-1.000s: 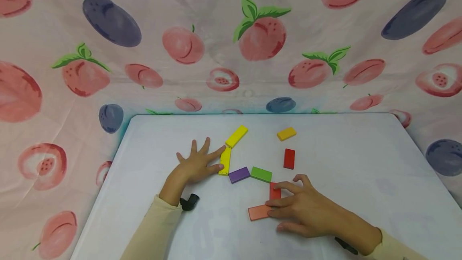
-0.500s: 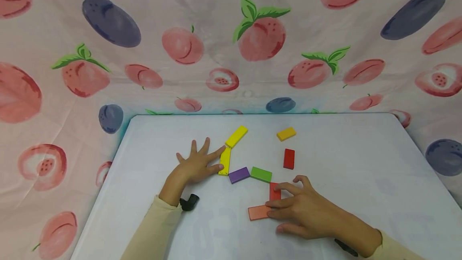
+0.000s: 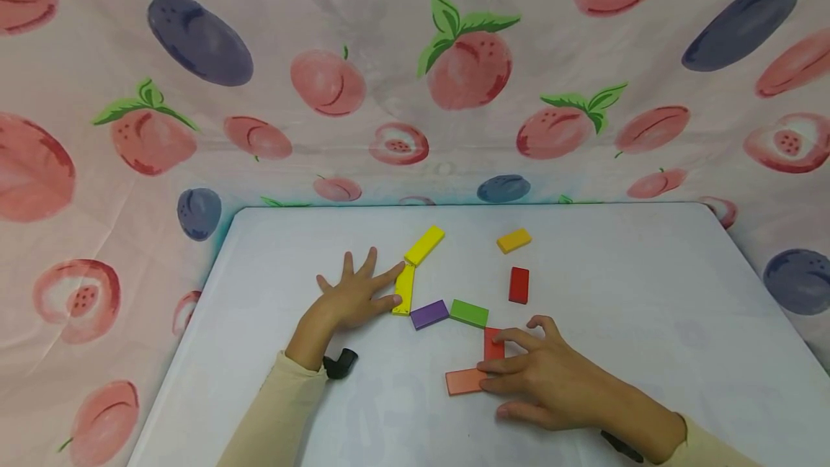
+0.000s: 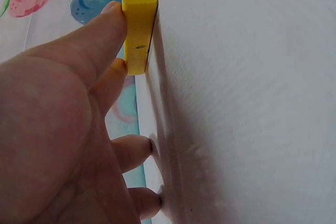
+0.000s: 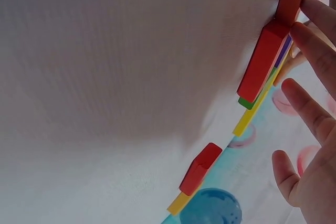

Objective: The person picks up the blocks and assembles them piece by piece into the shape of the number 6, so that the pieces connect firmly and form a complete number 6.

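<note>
Several coloured rectangular blocks lie flat, forming a bent line. My left hand (image 3: 353, 298) is spread on the table, its thumb and index tips touching the side of a yellow block (image 3: 405, 288); the left wrist view shows that contact on the yellow block (image 4: 140, 24). Another yellow block (image 3: 425, 244) adjoins its far end, and a purple block (image 3: 429, 315) its near end. A green block (image 3: 470, 313) follows, then a red block (image 3: 493, 339) and a salmon block (image 3: 463, 382). Fingertips of my right hand (image 3: 554, 384) rest on these last two, partly hiding them.
Apart from the line lie a dark red block (image 3: 519, 285) and an orange-yellow block (image 3: 514, 241), towards the back right. All are on a white table (image 3: 648, 279). A fruit-print cloth (image 3: 402, 34) hangs behind its far edge.
</note>
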`<state>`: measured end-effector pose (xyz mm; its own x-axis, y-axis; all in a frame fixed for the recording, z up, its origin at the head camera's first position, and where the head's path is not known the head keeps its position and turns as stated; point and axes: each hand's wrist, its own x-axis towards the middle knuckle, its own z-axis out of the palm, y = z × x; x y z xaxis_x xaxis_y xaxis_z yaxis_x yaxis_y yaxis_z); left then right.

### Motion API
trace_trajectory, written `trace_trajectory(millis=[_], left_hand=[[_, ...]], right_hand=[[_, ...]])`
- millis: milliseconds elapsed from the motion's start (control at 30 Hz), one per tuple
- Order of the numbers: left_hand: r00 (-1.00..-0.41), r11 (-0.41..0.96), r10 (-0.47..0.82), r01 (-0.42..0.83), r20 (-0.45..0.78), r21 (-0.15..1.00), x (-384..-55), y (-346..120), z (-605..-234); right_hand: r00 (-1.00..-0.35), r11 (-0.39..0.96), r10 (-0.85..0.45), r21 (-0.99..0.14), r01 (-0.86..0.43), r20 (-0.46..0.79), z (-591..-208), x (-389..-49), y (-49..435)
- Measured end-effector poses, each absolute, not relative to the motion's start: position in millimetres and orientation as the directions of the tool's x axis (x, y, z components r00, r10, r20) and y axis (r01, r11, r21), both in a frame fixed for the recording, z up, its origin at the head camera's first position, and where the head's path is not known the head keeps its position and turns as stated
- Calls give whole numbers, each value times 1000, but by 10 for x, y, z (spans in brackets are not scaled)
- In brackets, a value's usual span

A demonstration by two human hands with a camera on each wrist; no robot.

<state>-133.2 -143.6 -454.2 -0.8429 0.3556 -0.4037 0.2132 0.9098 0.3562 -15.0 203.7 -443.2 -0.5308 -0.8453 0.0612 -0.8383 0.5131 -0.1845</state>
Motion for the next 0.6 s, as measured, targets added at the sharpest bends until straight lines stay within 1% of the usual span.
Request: trace_trajectory(millis=[67, 167, 367, 467, 533, 600], left_hand=[[-842, 910, 357, 215, -404, 356, -1333, -1437, -4546], [-843, 908, 360, 218, -400, 359, -1333, -1438, -4558], [-847, 906, 360, 218, -390, 364, -1328, -1431, -4560], [-849, 908, 358, 218, -390, 359, -1327, -1432, -4561], [-849, 908, 356, 216, -390, 358, -1328, -1433, -4562], [-849, 908, 355, 213, -393, 360, -1332, -1436, -4561]], right_hand=[[-541, 523, -839, -188, -832, 61, -4425, -157, 2032], [-578, 558, -813, -192, -807, 68, -4404, -192, 2025], [-718, 693, -689, -199, -693, 102, -4301, -349, 2067], [-788, 762, -609, -211, -612, 88, -4260, -444, 2102], [-826, 799, -558, -214, -562, 84, -4249, -511, 2128], [-850, 823, -518, -215, -526, 96, -4252, -579, 2158]])
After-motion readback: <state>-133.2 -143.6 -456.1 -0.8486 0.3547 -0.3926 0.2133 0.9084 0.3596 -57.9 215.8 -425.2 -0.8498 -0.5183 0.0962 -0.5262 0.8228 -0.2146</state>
